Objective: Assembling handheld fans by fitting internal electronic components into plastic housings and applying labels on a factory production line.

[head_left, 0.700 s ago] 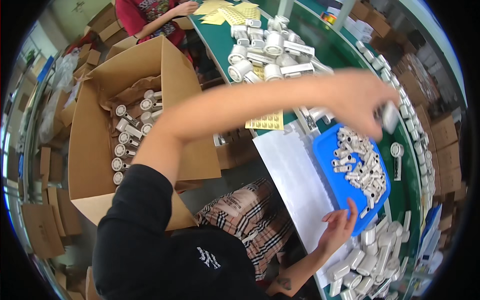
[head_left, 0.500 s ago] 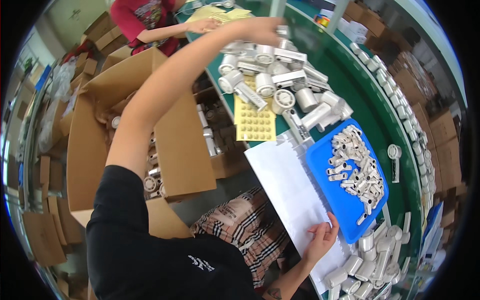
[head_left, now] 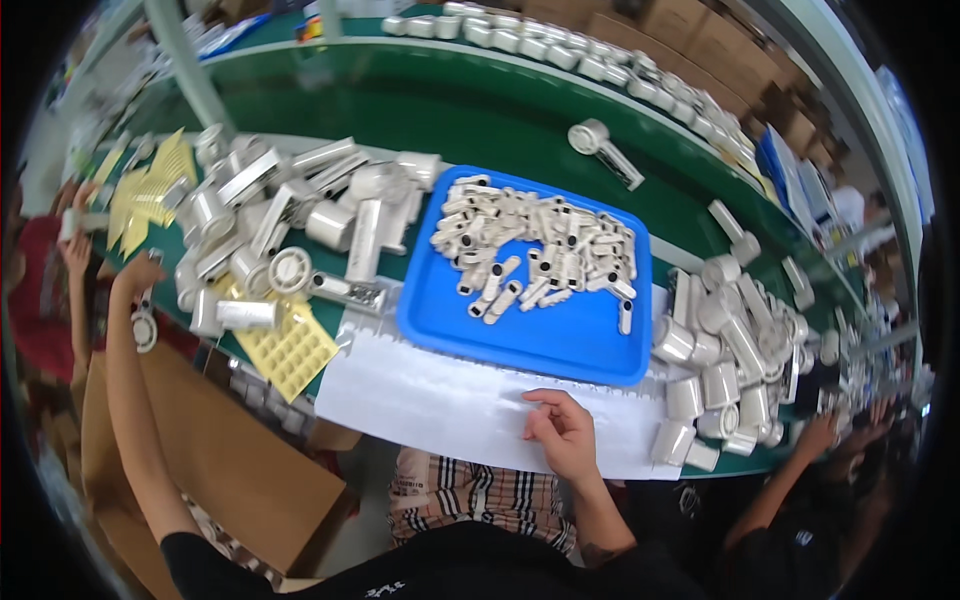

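Note:
My left hand [head_left: 137, 277] is out at the left, past the bench's edge and above the open carton. Its fingers are closed round a white round-headed device [head_left: 144, 332], which looks like a handheld fan and hangs head down. A heap of similar white devices [head_left: 330, 225] lies on the bench to the right of that hand. Over the white sheet [head_left: 400, 395] at the bench's front, my right hand [head_left: 566, 432] has its fingers loosely bent and apart, with nothing visible in them. Just beyond it lies a blue tray [head_left: 450, 315] holding many small white pieces with dark ends [head_left: 575, 240].
A yellow dimpled sheet [head_left: 290, 350] lies under the left heap; more yellow sheets [head_left: 150, 195] are farther left. Another heap of white devices [head_left: 720, 340] is at the right. A large carton [head_left: 220, 450] stands below my left arm. People's hands [head_left: 820, 437] show at both sides.
The view has swung toward the bench. My left hand has come from above the left heap to beyond the bench's edge, a white device in it. My right hand stays over the white sheet.

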`<state>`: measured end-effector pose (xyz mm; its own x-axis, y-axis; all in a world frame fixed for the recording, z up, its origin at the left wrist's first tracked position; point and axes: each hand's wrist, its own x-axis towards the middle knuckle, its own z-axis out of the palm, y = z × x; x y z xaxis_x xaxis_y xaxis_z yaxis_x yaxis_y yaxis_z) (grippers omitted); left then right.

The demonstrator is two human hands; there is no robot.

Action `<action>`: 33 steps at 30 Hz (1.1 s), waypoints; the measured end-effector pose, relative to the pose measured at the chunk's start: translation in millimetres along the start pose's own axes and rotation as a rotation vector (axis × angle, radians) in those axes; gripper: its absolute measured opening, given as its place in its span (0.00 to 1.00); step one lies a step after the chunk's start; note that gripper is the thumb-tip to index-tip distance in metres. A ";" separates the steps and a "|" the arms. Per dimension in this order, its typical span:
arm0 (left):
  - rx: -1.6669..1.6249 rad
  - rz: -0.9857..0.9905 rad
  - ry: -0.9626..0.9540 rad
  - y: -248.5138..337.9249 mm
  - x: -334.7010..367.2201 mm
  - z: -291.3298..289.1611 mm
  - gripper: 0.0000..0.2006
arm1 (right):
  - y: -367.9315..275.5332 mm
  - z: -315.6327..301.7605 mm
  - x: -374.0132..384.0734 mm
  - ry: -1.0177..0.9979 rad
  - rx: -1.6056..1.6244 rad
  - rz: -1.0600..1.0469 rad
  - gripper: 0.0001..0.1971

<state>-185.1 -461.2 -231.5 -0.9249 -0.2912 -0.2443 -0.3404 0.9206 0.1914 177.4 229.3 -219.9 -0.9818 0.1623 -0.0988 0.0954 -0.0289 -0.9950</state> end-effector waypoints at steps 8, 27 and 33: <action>-0.050 0.107 0.363 -23.0 33.0 7.3 0.26 | -13.7 -5.3 6.2 -0.089 0.001 0.073 0.11; 0.045 0.318 0.308 14.8 -72.1 -3.0 0.31 | -79.2 -159.1 364.3 0.400 -1.380 -0.054 0.29; 0.040 0.424 0.338 24.2 -89.9 0.0 0.34 | -70.7 -168.7 382.6 0.160 -1.359 -0.097 0.28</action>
<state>-110.3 -412.8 -204.8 -0.9849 0.0470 0.1669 0.0754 0.9828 0.1685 -177.2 459.8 -189.5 -0.9731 0.2218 0.0630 0.2034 0.9545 -0.2179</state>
